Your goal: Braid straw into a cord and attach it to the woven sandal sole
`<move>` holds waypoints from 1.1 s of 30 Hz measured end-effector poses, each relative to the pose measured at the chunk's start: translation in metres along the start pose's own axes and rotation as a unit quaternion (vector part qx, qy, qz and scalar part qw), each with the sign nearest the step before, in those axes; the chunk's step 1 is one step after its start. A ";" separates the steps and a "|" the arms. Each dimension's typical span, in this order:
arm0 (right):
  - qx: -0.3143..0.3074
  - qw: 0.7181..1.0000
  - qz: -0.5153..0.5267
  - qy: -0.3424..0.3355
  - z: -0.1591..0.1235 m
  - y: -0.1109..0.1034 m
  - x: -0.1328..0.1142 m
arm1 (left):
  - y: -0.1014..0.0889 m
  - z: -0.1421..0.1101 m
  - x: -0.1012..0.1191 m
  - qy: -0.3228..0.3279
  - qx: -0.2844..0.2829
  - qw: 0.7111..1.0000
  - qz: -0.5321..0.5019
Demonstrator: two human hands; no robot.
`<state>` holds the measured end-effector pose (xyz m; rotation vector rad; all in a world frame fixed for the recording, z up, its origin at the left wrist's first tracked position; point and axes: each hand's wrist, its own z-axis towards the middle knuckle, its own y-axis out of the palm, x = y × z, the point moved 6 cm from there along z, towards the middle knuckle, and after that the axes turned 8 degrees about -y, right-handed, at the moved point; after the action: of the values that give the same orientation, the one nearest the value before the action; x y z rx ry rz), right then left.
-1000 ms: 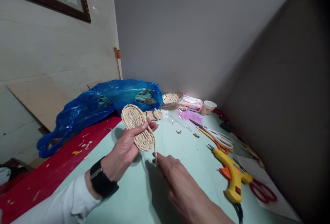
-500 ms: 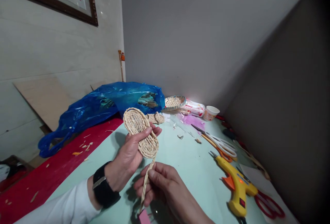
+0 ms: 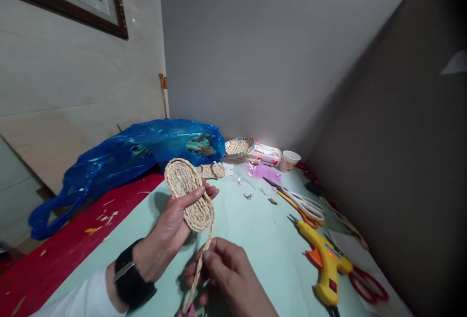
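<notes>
My left hand (image 3: 175, 217) grips a coiled straw sole (image 3: 199, 214), long and rounded, with its thumb across the narrow middle. From the sole's lower right end a braided straw cord (image 3: 198, 269) runs down toward me. My right hand (image 3: 228, 263) pinches this cord between thumb and fingers, a little below the sole. A pink clip (image 3: 188, 311) sits on the cord at the bottom edge, partly cut off. Behind the sole, a second woven straw piece (image 3: 213, 170) lies on the table.
On the right lie a yellow glue gun (image 3: 323, 261), red-handled scissors (image 3: 368, 285) and white-handled scissors (image 3: 304, 202). A blue plastic bag (image 3: 153, 144), a small woven basket (image 3: 241, 147) and a paper cup (image 3: 290, 160) stand at the back. Straw scraps litter the red cloth (image 3: 83, 232).
The view has shifted slightly, so everything appears a bit further left. Both hands keep their holds on the sole and cord; the pink clip has slipped lower in the view.
</notes>
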<state>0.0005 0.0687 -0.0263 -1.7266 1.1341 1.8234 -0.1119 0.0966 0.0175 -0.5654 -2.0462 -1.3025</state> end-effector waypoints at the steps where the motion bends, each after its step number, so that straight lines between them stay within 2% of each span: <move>1: 0.003 1.000 -0.022 -0.016 0.000 0.000 -0.002 | 0.000 0.000 -0.001 -0.003 0.004 1.000 0.006; 3: 0.004 0.997 -0.062 -0.042 -0.001 0.000 -0.005 | -0.001 0.000 -0.003 -0.013 0.009 1.000 0.016; 6: -0.002 0.995 -0.087 -0.046 -0.003 -0.001 -0.007 | -0.002 0.001 -0.007 -0.025 0.022 0.999 0.034; 13: -0.005 0.997 -0.071 -0.037 -0.004 -0.005 -0.007 | -0.006 0.008 -0.016 -0.031 0.044 0.997 0.054; 17: -0.032 0.996 -0.078 -0.024 -0.005 -0.005 -0.009 | -0.007 0.005 -0.018 -0.052 0.054 0.995 0.060; 22: -0.088 0.980 -0.176 0.013 -0.006 -0.010 -0.022 | -0.015 -0.003 -0.004 -0.073 0.083 0.992 0.068; 25: -0.108 0.935 -0.338 -0.026 0.007 -0.021 -0.046 | -0.023 0.001 0.007 -0.072 0.105 0.990 0.062; 28: -0.059 0.855 -0.509 -0.078 0.040 -0.040 -0.074 | -0.029 0.011 0.013 -0.068 0.096 0.992 0.053; 31: 0.015 0.740 -0.662 -0.116 0.088 -0.060 -0.095 | -0.034 0.022 0.011 -0.066 0.077 0.993 0.053; 33: 0.034 0.715 -0.687 -0.127 0.119 -0.068 -0.098 | -0.039 0.026 0.007 -0.078 0.081 0.993 0.042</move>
<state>-0.0087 0.2246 0.0380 -1.4226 -0.3083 0.8995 -0.1499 0.1038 -0.0101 -0.6876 -2.2056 -1.0611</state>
